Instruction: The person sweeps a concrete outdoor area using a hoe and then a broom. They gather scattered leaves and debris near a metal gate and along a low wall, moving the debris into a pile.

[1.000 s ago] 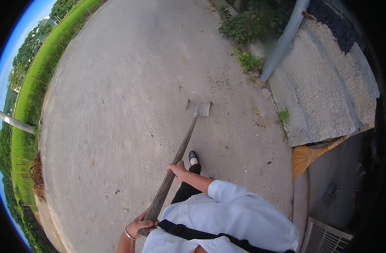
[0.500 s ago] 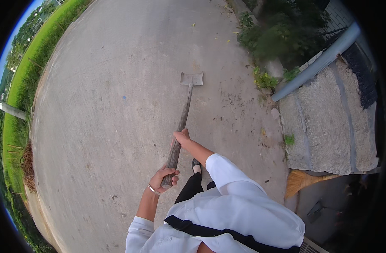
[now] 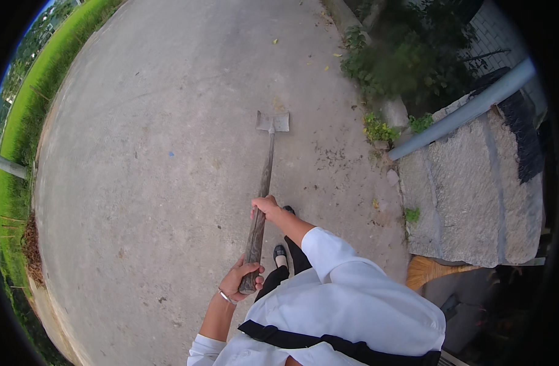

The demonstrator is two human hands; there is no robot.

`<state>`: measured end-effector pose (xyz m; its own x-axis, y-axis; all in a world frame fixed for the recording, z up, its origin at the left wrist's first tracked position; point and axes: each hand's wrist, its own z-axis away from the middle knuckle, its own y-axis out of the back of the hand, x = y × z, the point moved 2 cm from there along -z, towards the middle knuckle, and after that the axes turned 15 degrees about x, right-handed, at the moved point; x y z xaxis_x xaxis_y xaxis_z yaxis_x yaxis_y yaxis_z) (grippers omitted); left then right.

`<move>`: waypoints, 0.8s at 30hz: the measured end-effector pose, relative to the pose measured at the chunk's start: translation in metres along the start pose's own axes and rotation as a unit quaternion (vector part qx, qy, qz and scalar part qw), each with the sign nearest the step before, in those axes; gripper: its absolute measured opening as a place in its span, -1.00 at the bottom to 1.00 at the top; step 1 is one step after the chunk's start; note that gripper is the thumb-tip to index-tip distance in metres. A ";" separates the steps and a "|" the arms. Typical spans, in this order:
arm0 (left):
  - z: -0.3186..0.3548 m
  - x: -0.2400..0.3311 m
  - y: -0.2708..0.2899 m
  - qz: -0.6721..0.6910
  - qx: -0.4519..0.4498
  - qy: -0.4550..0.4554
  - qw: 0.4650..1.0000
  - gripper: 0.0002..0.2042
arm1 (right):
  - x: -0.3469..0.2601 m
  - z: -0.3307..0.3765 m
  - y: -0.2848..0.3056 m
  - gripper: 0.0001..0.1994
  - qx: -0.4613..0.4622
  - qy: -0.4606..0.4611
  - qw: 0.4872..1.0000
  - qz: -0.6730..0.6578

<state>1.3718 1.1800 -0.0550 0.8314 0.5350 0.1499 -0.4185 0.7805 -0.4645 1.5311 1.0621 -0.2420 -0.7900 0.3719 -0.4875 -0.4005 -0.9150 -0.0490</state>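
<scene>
— Shovel [image 3: 262,183]: where is it lying?
— It is stretching forward over the concrete pavement [image 3: 139,152], its metal blade [image 3: 273,122] resting on the ground near the weeds [image 3: 380,129] at the kerb.

— Who is gripping it?
— The left hand [image 3: 241,277] is clenching the handle's end; the right hand [image 3: 266,207] is clasping the shaft higher up, beside a stone slab [image 3: 475,195] and grey pipe [image 3: 462,110].

Both hands grip a shovel [image 3: 264,189]: left hand [image 3: 241,277] at the handle's end, right hand [image 3: 266,207] higher, blade on concrete [image 3: 139,183].
</scene>
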 end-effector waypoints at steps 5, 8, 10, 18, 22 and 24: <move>-0.047 0.053 -0.039 0.001 0.003 -0.017 1.000 -0.62 | -0.063 -0.052 -0.014 -0.93 0.012 0.007 1.000 0.003; -0.016 0.053 -0.033 -0.008 0.005 -0.006 1.000 -0.63 | -0.051 -0.030 -0.022 -0.92 0.016 0.010 0.999 0.037; 0.006 0.054 -0.025 -0.015 0.007 0.005 1.000 -0.64 | -0.030 -0.010 -0.031 -0.93 0.044 -0.023 0.999 0.017; -0.070 0.107 -0.075 -0.025 0.024 -0.015 0.999 -0.65 | -0.123 -0.090 -0.040 -0.93 0.035 -0.012 0.999 0.005; -0.051 0.106 -0.070 -0.057 0.024 -0.009 0.998 -0.61 | -0.105 -0.074 -0.037 -0.89 0.046 -0.010 0.999 0.017; -0.016 0.096 -0.051 -0.068 0.035 0.013 0.997 -0.58 | -0.068 -0.043 -0.035 -0.87 0.057 -0.025 0.997 0.034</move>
<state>1.4787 1.1864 -0.0304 0.8907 0.4152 0.1851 -0.3251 0.8664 -0.3791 1.6187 1.0625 -0.2446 -0.8380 0.3193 -0.4425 -0.3933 -0.9155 0.0843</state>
